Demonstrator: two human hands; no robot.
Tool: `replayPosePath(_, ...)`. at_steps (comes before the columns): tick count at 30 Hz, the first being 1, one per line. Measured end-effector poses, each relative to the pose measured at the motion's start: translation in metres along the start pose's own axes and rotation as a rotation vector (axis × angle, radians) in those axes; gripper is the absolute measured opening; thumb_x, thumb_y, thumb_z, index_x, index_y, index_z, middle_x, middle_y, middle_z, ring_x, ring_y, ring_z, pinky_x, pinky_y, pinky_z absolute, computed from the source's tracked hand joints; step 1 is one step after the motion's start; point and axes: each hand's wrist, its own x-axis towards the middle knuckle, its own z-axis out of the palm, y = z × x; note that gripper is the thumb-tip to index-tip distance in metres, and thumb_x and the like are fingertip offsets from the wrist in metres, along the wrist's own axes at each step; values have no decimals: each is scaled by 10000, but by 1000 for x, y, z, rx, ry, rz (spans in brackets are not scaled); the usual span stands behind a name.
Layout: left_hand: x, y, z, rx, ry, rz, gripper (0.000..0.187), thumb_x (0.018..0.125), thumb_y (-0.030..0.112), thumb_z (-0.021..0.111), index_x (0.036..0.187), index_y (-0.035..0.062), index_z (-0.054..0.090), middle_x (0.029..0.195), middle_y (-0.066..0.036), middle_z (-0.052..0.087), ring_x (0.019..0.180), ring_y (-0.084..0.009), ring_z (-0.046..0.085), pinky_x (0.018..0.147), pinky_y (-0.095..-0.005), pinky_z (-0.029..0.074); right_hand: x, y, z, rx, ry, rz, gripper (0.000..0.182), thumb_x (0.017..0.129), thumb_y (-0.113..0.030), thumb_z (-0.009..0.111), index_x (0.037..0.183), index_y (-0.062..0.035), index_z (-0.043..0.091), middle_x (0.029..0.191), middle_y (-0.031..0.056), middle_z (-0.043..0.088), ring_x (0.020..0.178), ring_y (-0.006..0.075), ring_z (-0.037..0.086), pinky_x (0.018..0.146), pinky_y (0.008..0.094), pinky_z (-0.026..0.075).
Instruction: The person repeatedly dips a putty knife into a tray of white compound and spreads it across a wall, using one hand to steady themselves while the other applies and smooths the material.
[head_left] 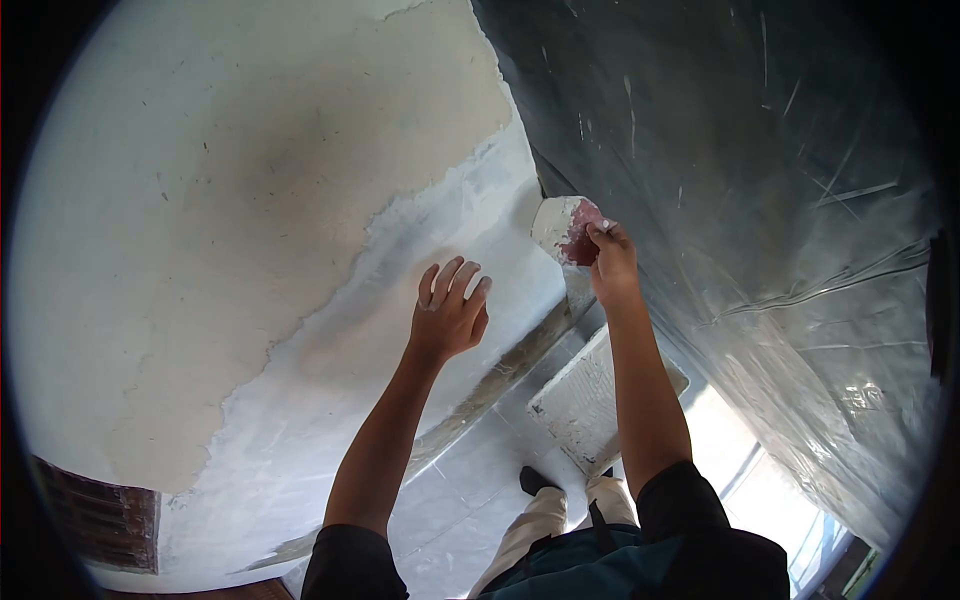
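So the person's right hand (615, 262) has a flat reddish scraper (579, 240) pinched between thumb and fingers, gripped at its right side, and the left part of the thing is pretty well caked in white paste. It's up at the right edge of the pale wall (290, 190), right where the wall meets a big dark plastic sheet (750, 180). Looks like it's against that edge, but I can't really tell how firmly. The left hand (450, 315) is bare, fingers spread and a bit curled, whitish stuff on the fingertips, over the smoother white band of the wall. Can't tell if it's actually touching. That band runs diagonally next to a duller beige area with a ragged border and little dark specks. There's a rough brownish strip (500, 377) along the bottom of the wall, then the grey tiled floor (455, 500). A shallow tray (585, 405) smeared with ridged white paste sits low down near the person's feet, partly hidden by the right forearm. Dark slatted panel (100, 520) over at lower left, and bright light on the floor at lower right.
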Motion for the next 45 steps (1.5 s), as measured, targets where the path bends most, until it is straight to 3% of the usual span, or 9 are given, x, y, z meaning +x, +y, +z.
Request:
replayPosePath(8,-34,88,50,-284,-143,-172,392,721,75,632,1107,80,562,1188,-104,505,1189,-300,463,1007,-480,353,-39,45,-109,-205,86,161,174,879,8,599,1049,44,603,1020,102,651,942,183,626,896,314,483)
replayPosePath(10,-53,112,66,-358,-184,-205,392,720,58,623,1105,70,556,1181,-106,508,1172,-303,473,988,-466,370,-48,53,-144,-190,95,167,120,832,-32,675,927,41,666,875,52,644,818,124,579,778,277,455)
replayPosePath(12,-72,135,81,-441,-219,-232,363,725,45,613,1082,54,546,1171,-114,512,1156,-309,482,948,-462,389,-57,60,-181,-296,180,194,99,822,-33,674,890,38,675,829,38,638,768,116,559,734,274,444)
replayPosePath(14,-91,158,89,-443,-280,-270,404,699,66,622,1099,48,561,1170,-111,521,1168,-293,478,981,-444,384,-67,59,-203,-651,225,176,119,844,-29,641,939,37,669,857,31,633,794,108,556,761,262,434)
replayPosePath(18,-123,197,99,-523,-403,-338,432,726,54,618,1147,37,525,1188,-126,500,1161,-314,470,957,-460,389,-79,67,-253,-1091,256,155,109,821,-70,643,867,23,676,738,21,597,662,97,498,651,287,433)
replayPosePath(23,-154,234,113,-604,-521,-407,475,736,65,618,1197,40,506,1197,-130,497,1166,-314,466,979,-460,386,-89,86,-301,-1453,277,50,177,840,-171,635,879,0,662,740,117,644,667,200,612,657,341,477)
replayPosePath(25,-161,245,120,-620,-548,-430,481,740,69,618,1206,41,500,1198,-131,497,1169,-314,464,984,-460,384,-90,90,-308,-1550,204,-127,107,793,-113,621,846,-23,647,779,191,658,755,379,642,690,429,496)
replayPosePath(28,-169,260,127,-613,-559,-439,463,753,99,611,1203,35,519,1198,-117,510,1166,-299,478,965,-443,399,-91,98,-313,-1612,153,-226,118,796,-101,617,871,-17,652,801,201,659,779,392,642,717,439,499)
replayPosePath(45,-179,301,153,-751,-535,-495,509,760,86,616,1242,20,466,1215,-142,492,1174,-325,461,982,-464,379,-78,115,-318,-1616,59,-253,115,776,-74,672,858,-2,637,774,195,650,744,374,647,690,420,498)
